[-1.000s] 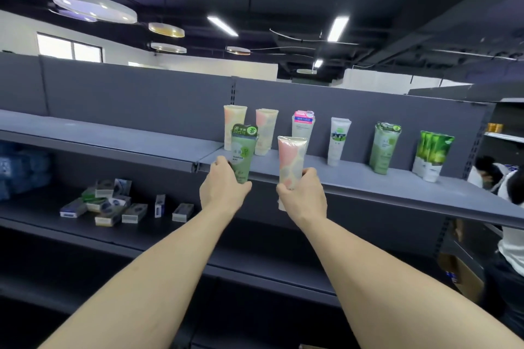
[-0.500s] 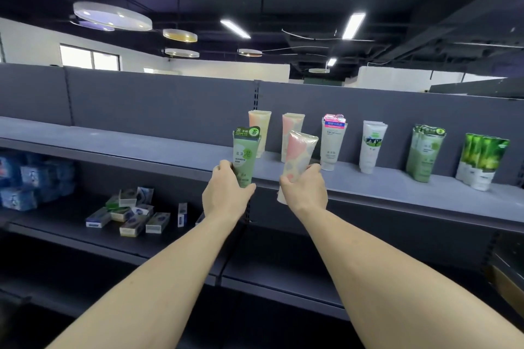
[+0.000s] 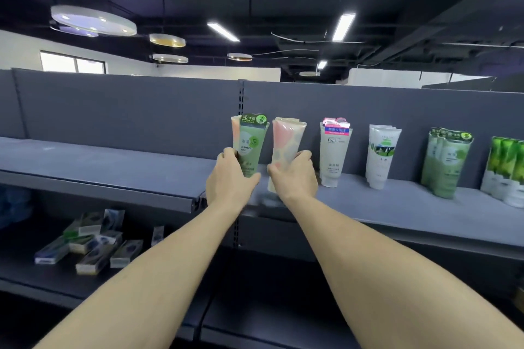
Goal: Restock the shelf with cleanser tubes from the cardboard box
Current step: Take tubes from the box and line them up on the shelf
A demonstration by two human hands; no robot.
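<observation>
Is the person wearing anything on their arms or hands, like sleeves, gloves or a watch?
No. Both forearms are bare all the way to the bottom of the picture, with no sleeves showing. The left hand and the right hand have no gloves. No watch, bracelet or ring shows on the wrists or on the fingers that can be seen. No marks or stickers show on them either.

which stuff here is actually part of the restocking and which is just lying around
Part of the job:
- green tube, gripped by the left hand
- pink-patterned tube, gripped by the right hand
- top shelf
- tubes already standing there, e.g. white Facial tube

Just lying about:
- small boxes on the lower shelf
- ceiling lights
</observation>
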